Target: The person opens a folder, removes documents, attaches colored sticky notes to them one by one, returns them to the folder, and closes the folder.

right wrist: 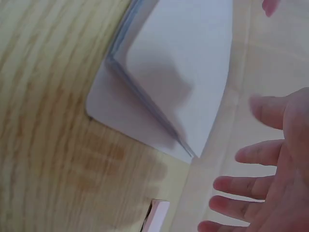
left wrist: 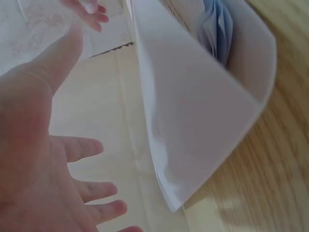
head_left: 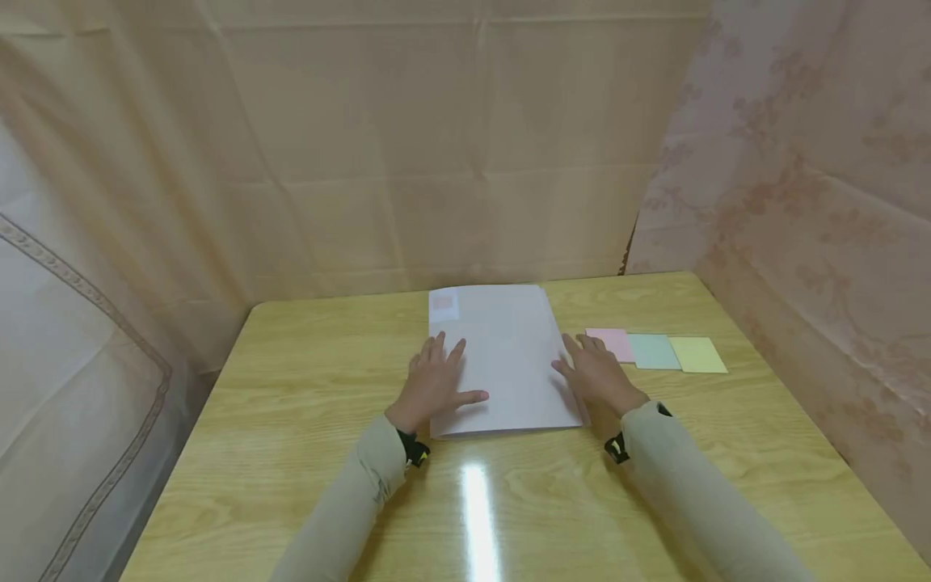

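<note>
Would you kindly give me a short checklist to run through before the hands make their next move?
1. Left hand free: ok; its fingers are spread and hold nothing.
2. Right hand free: ok; its fingers are extended and hold nothing.
3. Rectangular white paper folder closed flat: not ok; the wrist views show gaps between its layers.
4. Pleated blue insert secured inside the folder: cannot tell; only part of it shows in the left wrist view.
5. Square pink paper pad, square pale-green paper pad and square yellow paper pad clear of the folder: ok; they lie in a row to its right.
</note>
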`<state>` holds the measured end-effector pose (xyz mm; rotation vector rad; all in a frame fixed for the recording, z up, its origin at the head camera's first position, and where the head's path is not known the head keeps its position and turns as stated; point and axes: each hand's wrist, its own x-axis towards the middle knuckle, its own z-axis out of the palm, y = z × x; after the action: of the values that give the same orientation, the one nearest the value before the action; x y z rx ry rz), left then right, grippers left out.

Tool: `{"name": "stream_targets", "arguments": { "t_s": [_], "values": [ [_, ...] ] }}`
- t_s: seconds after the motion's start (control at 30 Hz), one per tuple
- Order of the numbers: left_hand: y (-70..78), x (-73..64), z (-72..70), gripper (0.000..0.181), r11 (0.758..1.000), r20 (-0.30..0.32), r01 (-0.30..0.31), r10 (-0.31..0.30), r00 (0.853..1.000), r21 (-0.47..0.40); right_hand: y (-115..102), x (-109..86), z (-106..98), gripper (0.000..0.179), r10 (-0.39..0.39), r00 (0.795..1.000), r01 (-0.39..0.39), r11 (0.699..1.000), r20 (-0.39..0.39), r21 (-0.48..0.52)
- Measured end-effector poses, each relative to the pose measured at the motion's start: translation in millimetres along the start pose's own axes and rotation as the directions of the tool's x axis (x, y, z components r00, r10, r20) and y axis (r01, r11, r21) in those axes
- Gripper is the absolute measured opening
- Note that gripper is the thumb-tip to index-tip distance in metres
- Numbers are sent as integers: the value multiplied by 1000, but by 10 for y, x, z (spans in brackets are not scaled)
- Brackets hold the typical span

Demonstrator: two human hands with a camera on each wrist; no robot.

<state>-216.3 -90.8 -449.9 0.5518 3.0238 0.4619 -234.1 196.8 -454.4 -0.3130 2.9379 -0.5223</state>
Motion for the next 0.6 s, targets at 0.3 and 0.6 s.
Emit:
{"name": "stream_targets", "arguments": {
  "t_s": [0.3, 0.6],
  "values": [
    [120, -46, 91, 99, 994, 75, -96, 92, 993, 51, 140, 9, 101, 45, -24, 1000, 24, 996, 5, -90],
    [167, -141, 222, 99, 984, 93, -157, 149, 984, 83, 208, 32, 157, 23, -79, 997, 81, 991, 24, -107]
  ]
}}
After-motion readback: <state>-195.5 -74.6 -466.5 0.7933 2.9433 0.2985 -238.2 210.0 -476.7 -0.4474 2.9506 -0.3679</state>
